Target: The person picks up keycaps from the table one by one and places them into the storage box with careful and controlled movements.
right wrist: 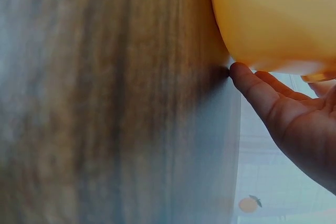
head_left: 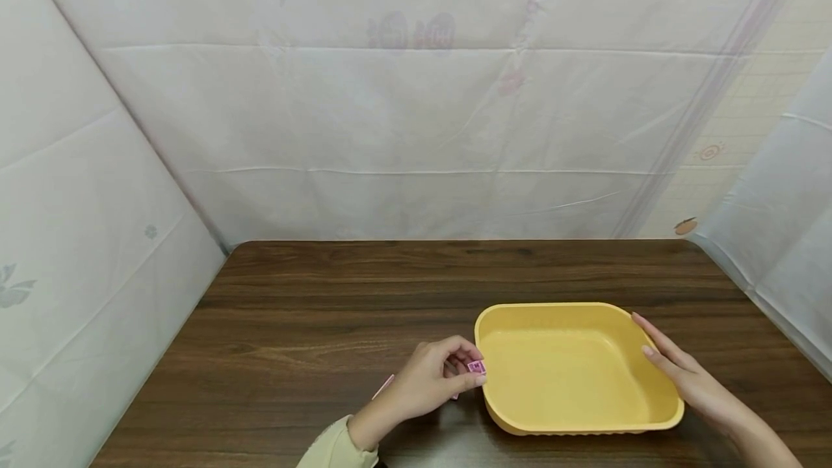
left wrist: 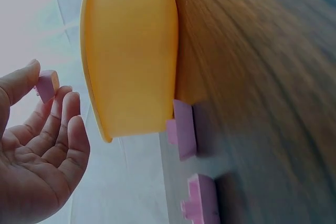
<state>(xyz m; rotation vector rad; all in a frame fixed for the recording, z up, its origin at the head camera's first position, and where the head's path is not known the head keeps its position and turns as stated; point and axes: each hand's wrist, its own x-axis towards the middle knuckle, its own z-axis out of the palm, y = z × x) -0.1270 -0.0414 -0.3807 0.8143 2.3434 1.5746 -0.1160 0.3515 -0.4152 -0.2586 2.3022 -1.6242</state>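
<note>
The left grip [head_left: 429, 380] pinches a small pink piece [head_left: 477, 367] beside the yellow basin [head_left: 559, 374]; the right grip [head_left: 694, 381], fingers straight, touches its opposite side, probably to steady it. Two pink blocks [left wrist: 185, 130] lie below the left grip on the tabletop [head_left: 312, 323].

On my right wrist feed, the right hand [right wrist: 294, 114] has its fingers stretched out against the yellow tub [right wrist: 278, 17]. I see 1 fingertip [right wrist: 239, 70] touching the tub low on its outer wall, near where it meets the wooden table [right wrist: 131, 87]. Parts of 2 more digits show behind that finger, half hidden from me. Beyond the fingertips, the smooth wall curves up out of my picture. To the hand's fingertip side I get the tabletop, its grain blurred, with a dark shadow beside the leading fingertip. Behind the hand is pale cloth [right wrist: 278, 177] printed with 1 orange fruit [right wrist: 249, 204].
</note>
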